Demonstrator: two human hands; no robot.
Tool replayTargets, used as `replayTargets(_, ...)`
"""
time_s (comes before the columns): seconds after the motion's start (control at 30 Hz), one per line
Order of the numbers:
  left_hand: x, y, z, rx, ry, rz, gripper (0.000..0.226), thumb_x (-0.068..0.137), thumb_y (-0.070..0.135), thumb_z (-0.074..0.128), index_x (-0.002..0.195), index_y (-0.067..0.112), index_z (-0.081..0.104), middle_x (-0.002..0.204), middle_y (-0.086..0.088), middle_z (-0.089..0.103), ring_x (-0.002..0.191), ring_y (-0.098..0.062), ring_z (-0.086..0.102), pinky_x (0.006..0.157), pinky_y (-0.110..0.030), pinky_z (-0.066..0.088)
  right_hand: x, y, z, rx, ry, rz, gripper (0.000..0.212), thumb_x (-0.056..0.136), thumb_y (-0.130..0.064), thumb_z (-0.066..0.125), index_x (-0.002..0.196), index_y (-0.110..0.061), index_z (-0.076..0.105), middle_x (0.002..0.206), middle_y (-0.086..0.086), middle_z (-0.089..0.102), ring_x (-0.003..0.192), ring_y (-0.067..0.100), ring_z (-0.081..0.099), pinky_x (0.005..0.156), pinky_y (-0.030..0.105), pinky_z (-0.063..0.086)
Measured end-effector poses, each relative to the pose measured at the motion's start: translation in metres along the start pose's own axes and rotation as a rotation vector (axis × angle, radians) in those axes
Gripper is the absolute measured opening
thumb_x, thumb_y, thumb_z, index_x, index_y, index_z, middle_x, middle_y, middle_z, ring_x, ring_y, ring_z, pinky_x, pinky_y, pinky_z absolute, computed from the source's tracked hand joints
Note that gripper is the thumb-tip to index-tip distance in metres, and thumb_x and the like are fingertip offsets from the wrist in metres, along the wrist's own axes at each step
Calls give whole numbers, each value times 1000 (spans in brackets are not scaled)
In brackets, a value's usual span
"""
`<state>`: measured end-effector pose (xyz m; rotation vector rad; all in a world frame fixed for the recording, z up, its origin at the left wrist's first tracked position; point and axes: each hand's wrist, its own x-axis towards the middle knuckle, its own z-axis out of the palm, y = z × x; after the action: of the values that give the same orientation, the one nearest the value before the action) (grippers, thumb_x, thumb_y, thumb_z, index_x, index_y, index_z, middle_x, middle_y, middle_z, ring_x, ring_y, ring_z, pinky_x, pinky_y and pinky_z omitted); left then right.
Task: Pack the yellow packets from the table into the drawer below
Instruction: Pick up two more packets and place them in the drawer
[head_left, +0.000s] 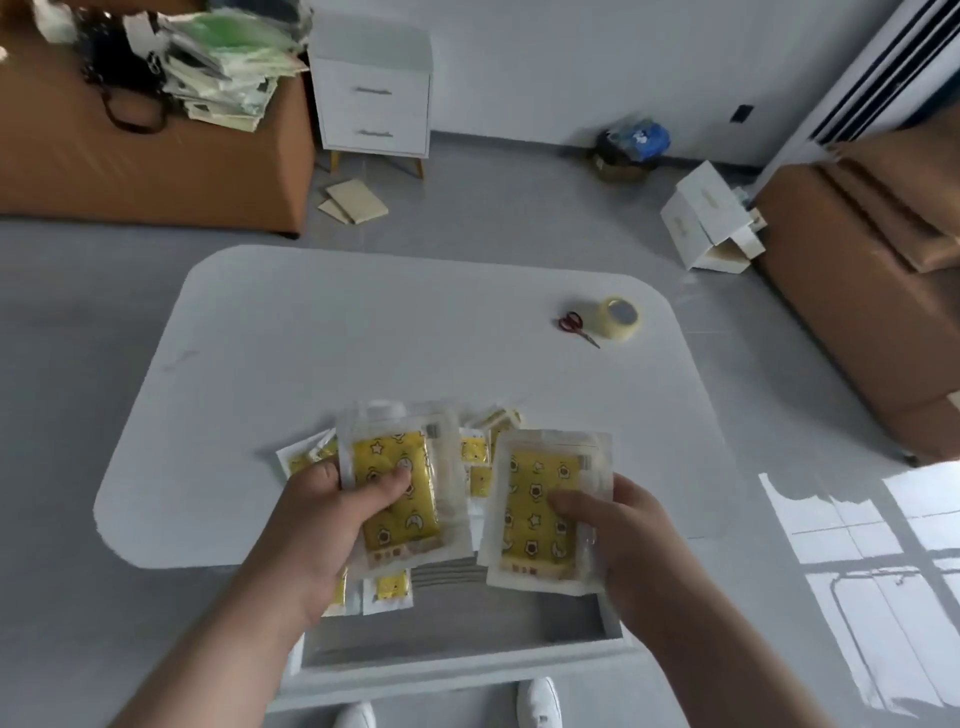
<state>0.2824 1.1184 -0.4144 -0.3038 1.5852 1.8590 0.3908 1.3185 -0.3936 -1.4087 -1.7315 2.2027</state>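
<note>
Yellow packets lie in a loose pile at lower ctr of frame, on the near edge of the desk; some are hidden under what I'm holding. My left hand grips one stack of them, thumb across the yellow star-print face, other fingers curled behind. My right hand holds a second stack the same way, thumb on front, fingers wrapped round the right edge. Both stacks are lifted off the desk, side by side, not touching as far as I can tell. The second stack overhangs the drawer, which is pulled open at btm ctr, below the desk edge. A few more packets lie in the drawer's left end, partly behind my left wrist.

Right-ctr of the desk: red-handled scissors just beside a tape roll. Upper ctr, a white nightstand w/ two drawers against the wall. Upper right, an open white box on the floor. White shoes at btm edge.
</note>
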Motion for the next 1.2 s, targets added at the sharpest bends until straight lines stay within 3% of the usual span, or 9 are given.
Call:
replayTargets(0.13,62,-73,3,-19,102,3,20,69,10,71,89,6,70,85,-13,76,76,-26,74,63,-37,59,93,63,-3,-21,-94,36,19,84,5,64,101,-2,69,92,19,76,84,36,73,77,55,58)
replayTargets(0.3,132,-165,-6,27,155,-2,27,56,19,82,81,17,74,88,-6,76,89,-28,71,84,-52,53,188,143,-12,-71,-141,6,18,86,0,65,102,-7,68,91,12,77,86,31,74,84,53,56)
replayTargets(0.4,172,-204,-13,5,148,8,13,60,17,72,73,18,75,82,-5,76,78,-22,72,77,-45,53,236,179,-13,-89,-153,-16,16,86,-1,65,100,-8,69,88,10,77,84,28,75,84,50,57)
replayTargets(0.53,216,-231,-26,11,102,53,46,56,15,70,100,4,68,90,-19,73,75,-33,70,84,-56,52,279,208,-6,-100,-207,-90,19,83,-3,69,100,-11,69,90,10,77,86,32,74,88,52,55)
replayTargets(0.7,248,-245,-37,-16,71,234,35,63,13,65,98,8,69,83,-13,73,67,-25,72,66,-46,58,299,219,3,-62,-286,-232,20,84,-2,68,101,-12,69,90,9,77,86,30,74,84,51,56)
replayTargets(0.83,254,-254,-42,-60,26,298,47,66,16,65,111,5,66,93,-13,74,78,-28,73,69,-51,59,307,226,11,-44,-305,-305,17,85,-1,67,97,-13,69,91,9,77,86,31,74,83,53,56)
replayTargets(1.03,246,-258,-47,-68,26,310,29,75,4,60,103,6,67,89,-14,73,71,-27,72,63,-45,59,298,233,12,-33,-356,-302,18,86,1,63,101,-9,69,93,11,77,88,32,74,81,54,57)
replayTargets(1.2,229,-266,-52,-41,59,267,34,71,3,60,104,7,69,96,-16,73,76,-29,71,66,-46,60,288,238,0,-22,-370,-249,19,86,1,63,102,-8,69,94,14,76,88,35,73,83,56,56)
